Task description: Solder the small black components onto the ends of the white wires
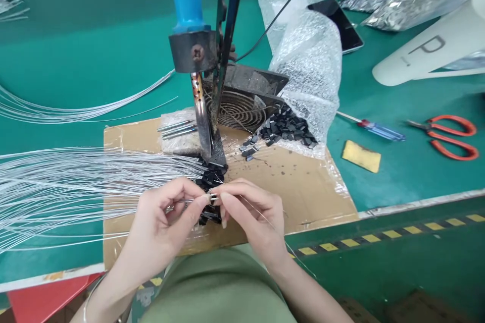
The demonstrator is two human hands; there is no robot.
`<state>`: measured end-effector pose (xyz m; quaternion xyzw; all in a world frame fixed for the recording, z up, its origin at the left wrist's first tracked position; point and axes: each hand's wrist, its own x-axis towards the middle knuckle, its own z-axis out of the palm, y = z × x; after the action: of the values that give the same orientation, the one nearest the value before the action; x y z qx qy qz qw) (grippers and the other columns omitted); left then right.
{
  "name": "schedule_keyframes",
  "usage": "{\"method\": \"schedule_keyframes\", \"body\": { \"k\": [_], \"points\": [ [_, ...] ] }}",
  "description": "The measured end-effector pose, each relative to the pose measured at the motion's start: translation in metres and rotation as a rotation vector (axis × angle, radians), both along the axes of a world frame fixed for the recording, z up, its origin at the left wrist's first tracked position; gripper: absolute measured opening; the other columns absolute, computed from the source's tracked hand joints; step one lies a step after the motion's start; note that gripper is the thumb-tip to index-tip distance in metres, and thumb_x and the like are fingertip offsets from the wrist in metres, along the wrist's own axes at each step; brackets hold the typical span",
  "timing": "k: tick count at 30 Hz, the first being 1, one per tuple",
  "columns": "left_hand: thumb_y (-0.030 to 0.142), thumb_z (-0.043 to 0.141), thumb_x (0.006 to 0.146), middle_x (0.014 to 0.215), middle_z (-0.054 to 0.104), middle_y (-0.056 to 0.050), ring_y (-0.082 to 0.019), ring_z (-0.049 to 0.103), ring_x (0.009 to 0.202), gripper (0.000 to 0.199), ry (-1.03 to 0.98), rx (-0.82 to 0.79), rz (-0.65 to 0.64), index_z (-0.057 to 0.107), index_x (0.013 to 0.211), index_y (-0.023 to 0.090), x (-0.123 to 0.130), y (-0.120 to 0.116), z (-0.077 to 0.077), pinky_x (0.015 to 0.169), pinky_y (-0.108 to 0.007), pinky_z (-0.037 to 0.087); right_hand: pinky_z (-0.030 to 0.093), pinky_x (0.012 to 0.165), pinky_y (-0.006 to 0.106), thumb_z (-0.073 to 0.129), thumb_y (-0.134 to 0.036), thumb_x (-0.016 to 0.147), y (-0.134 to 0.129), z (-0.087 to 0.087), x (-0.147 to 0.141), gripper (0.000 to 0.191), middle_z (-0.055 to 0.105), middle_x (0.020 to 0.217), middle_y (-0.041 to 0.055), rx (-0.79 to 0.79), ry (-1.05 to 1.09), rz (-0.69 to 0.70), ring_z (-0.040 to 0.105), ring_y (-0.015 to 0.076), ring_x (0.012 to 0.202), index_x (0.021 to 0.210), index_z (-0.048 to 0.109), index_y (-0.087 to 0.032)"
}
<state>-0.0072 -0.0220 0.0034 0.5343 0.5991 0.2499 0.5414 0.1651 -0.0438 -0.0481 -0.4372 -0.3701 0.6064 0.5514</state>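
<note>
My left hand (162,217) and my right hand (253,214) meet fingertip to fingertip over the cardboard, both closed in a pinch. Between the tips is a small piece with light metal pins (213,197), mostly covered by the fingers. White wires (159,169) run from the left to this spot. A thin silvery wire, like solder (299,261), passes through my right hand and trails down to the right. Just behind the fingertips sit black connectors (212,175) on the wire ends. Above them a blue-handled soldering iron (202,126) points down in its stand.
A cardboard sheet (318,197) lies on the green table. A fan (242,108) and a pile of black connectors (290,126) on bubble wrap (314,55) stand behind. To the right are a screwdriver (382,130), a yellow sponge (361,156) and red-handled scissors (452,133).
</note>
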Motion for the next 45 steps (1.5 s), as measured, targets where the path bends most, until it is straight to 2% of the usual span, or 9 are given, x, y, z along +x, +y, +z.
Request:
{"method": "schedule_keyframes", "body": {
  "k": [7,17,23,28,32,37,41,45],
  "points": [
    [0.036,0.065,0.101,0.069,0.064,0.001,-0.013,0.049,0.061,0.023,0.009,0.054,-0.044,0.071,0.085,0.021,-0.004,-0.002,-0.006,0.055,-0.027,0.031,0.052,0.049,0.016,0.081,-0.023,0.092,0.000,-0.001,-0.007,0.012,0.072,0.075,0.0004,-0.098,0.180,-0.007,0.059,0.0068,0.055,0.095,0.090,-0.030],
    [0.033,0.064,0.102,0.071,0.067,0.002,-0.013,0.047,0.061,0.022,0.013,0.096,-0.058,0.071,0.085,0.022,0.000,-0.004,-0.004,0.055,-0.026,0.034,0.049,0.045,0.015,0.085,-0.025,0.088,0.001,-0.002,-0.005,0.005,0.072,0.072,0.0003,-0.172,0.244,0.013,0.058,0.0057,0.050,0.089,0.090,-0.027],
    [0.033,0.064,0.102,0.069,0.065,0.002,-0.013,0.045,0.060,0.023,0.079,0.101,-0.103,0.073,0.084,0.022,-0.002,-0.004,-0.003,0.054,-0.027,0.033,0.049,0.044,0.015,0.088,-0.028,0.084,0.004,0.000,0.002,0.003,0.070,0.066,-0.0008,-0.249,0.267,0.080,0.057,0.0059,0.049,0.083,0.089,-0.025],
    [0.032,0.063,0.102,0.069,0.066,0.001,-0.012,0.043,0.060,0.024,0.058,0.090,-0.145,0.073,0.083,0.021,-0.004,-0.001,-0.001,0.055,-0.025,0.033,0.048,0.042,0.015,0.091,-0.030,0.081,0.008,-0.002,0.008,0.007,0.071,0.063,-0.0010,-0.308,0.290,0.143,0.058,0.0065,0.047,0.080,0.088,-0.024],
    [0.032,0.064,0.101,0.067,0.064,0.001,-0.012,0.043,0.059,0.024,0.048,0.070,-0.113,0.073,0.082,0.020,-0.003,-0.001,0.000,0.054,-0.025,0.032,0.049,0.043,0.016,0.090,-0.032,0.082,0.007,-0.003,0.007,0.008,0.073,0.064,-0.0005,-0.318,0.308,0.150,0.059,0.0070,0.048,0.082,0.089,-0.024],
    [0.032,0.067,0.099,0.070,0.068,0.000,-0.013,0.051,0.062,0.023,0.052,0.063,0.016,0.072,0.081,0.019,0.005,-0.006,-0.001,0.056,-0.026,0.034,0.049,0.043,0.017,0.090,-0.034,0.081,0.006,-0.001,0.001,0.012,0.072,0.064,0.0004,-0.332,0.330,0.095,0.056,0.0076,0.048,0.080,0.088,-0.022],
    [0.030,0.066,0.100,0.071,0.067,-0.001,-0.013,0.054,0.064,0.022,0.048,0.148,0.063,0.073,0.083,0.019,0.010,-0.011,-0.006,0.057,-0.026,0.036,0.048,0.042,0.018,0.090,-0.033,0.078,0.006,0.002,-0.004,0.012,0.071,0.062,0.0005,-0.353,0.359,0.038,0.055,0.0081,0.047,0.077,0.088,-0.022],
    [0.031,0.065,0.102,0.070,0.063,0.000,-0.012,0.050,0.062,0.022,0.059,0.217,0.070,0.073,0.084,0.019,0.010,-0.014,-0.015,0.056,-0.026,0.035,0.047,0.041,0.020,0.090,-0.034,0.077,0.006,0.003,-0.009,0.011,0.070,0.061,0.0005,-0.364,0.379,-0.011,0.054,0.0090,0.047,0.076,0.088,-0.023]
  ]
}}
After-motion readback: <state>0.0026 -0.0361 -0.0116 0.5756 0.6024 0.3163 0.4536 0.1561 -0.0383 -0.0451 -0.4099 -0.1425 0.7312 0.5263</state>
